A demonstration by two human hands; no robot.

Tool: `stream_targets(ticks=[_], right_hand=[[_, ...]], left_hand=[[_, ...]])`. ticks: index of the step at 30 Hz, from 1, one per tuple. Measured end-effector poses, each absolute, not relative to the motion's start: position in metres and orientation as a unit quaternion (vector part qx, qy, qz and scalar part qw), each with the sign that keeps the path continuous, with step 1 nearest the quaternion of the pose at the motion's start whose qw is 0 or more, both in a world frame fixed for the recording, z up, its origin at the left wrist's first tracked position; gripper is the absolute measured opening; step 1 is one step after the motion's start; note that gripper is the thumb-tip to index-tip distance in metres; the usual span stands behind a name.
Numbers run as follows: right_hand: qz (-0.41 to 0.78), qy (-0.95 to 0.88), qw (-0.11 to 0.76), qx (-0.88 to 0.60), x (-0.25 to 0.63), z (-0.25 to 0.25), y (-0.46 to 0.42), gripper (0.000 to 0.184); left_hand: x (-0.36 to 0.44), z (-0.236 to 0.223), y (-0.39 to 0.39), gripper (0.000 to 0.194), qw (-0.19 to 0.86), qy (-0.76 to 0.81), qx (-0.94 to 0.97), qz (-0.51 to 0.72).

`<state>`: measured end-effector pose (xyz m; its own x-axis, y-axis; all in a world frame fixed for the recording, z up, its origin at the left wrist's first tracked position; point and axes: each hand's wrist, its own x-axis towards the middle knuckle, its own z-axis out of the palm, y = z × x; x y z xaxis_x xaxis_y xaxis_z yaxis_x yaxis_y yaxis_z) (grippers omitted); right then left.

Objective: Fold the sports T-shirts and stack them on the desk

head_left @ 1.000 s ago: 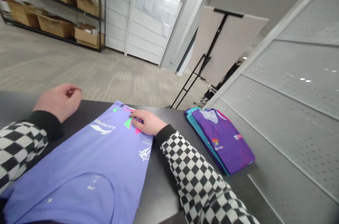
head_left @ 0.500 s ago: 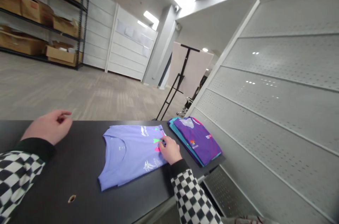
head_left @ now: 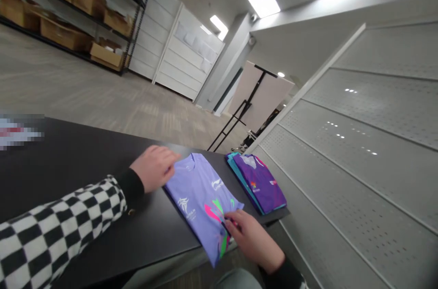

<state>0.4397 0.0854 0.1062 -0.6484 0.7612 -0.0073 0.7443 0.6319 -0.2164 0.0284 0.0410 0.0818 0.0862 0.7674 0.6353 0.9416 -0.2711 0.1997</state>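
Curling over near end of the lilac T-shirt [head_left: 201, 202], the R hand [head_left: 253, 239] sits just right of its pink & green print; R fingers [head_left: 233, 226] are bunched narrow at the tee's edge, but can't tell if they're pinching cloth or only touching. Tee's near tip seems to reach to or just past table edge, hard to tell from this angle. Left of the tee's collar, the L hand [head_left: 153, 168] lies w/ fingers loosely together, tips at or just by the collar edge, holding nothing visible; its checkered sleeve [head_left: 58, 220] runs back left of the tee. Biggest change vs half a sec ago: tee has swung round, collar now at far end, print toward R hand, and it looks narrower, so its lie on the black table [head_left: 102, 216] is no longer the same. Just past the tee, to its right, is a folded stack of purple & teal shirts [head_left: 256, 184]. Well beyond the tee: perforated grey panel [head_left: 342, 179] on right, metal shelving w/ cardboard boxes [head_left: 78, 15] far left.
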Motion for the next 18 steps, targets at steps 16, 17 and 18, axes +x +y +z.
stream_targets(ticks=[16, 17, 18], right_hand=[[0.06, -0.95, 0.025, -0.304, 0.525, 0.077, 0.13, 0.084], [0.049, -0.95, 0.035, -0.306, 0.53, 0.074, 0.126, 0.075], [0.041, -0.95, 0.05, -0.307, 0.536, 0.071, 0.122, 0.064]], left_hand=[[0.251, 0.01, -0.025, 0.011, 0.066, -0.501, -0.815, -0.285], [0.247, 0.012, -0.028, 0.014, 0.056, -0.494, -0.817, -0.293], [0.243, 0.014, -0.031, 0.02, 0.047, -0.489, -0.818, -0.3]])
